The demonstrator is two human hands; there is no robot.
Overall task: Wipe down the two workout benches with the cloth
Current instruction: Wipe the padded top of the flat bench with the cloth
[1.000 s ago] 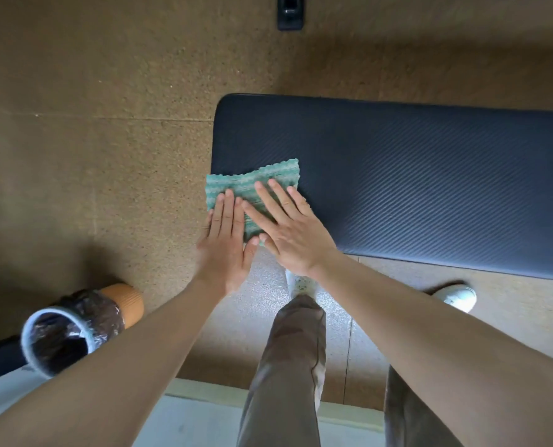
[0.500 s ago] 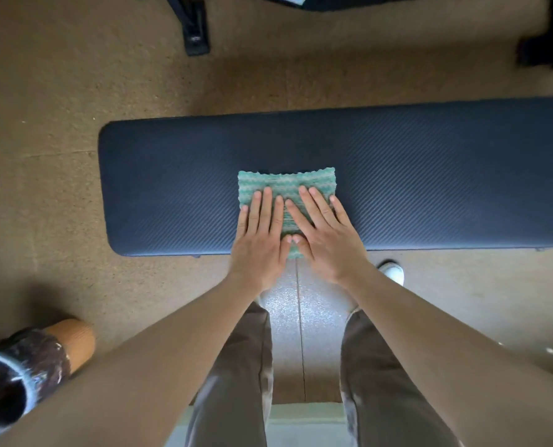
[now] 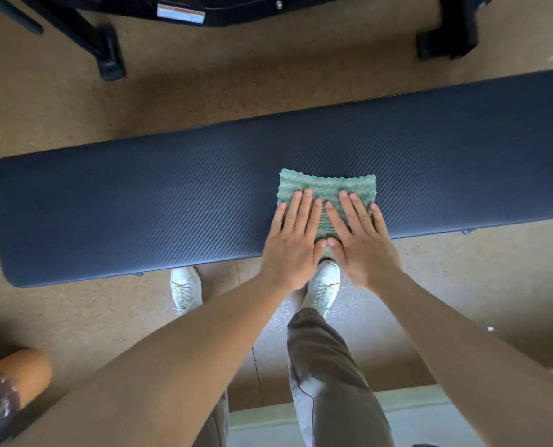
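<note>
Step in hand, as I judge it: wiping the top of the dark padded bench, which runs across the view. Which stretches are already clean can't be told from the surface.

Doing it well:
- Hold both palms flat with even weight, so the whole cloth drags and not only its near half.
- Run long passes along the bench's length and overlap each one. The cloth covers the near part of the width only, so the far strip needs a pass of its own.
- Mind the near edge. The cloth reaches the bench's front lip there and could fold under or slip off.
- The ribbed surface may hold grime in its grooves — firm pressure should help.

Hands and cloth: the green striped cloth lies spread flat on the bench top, right of the bench's middle. The left hand and right hand lie side by side on its near half, fingers straight and pressing down, thumbs almost touching — neither hand grips it. The cloth's far edge shows bare beyond the fingertips.

Around: black metal frame on the floor beyond the bench, possibly the second bench, cannot tell. White shoes just below the bench edge. Lined bin at lower left.
</note>
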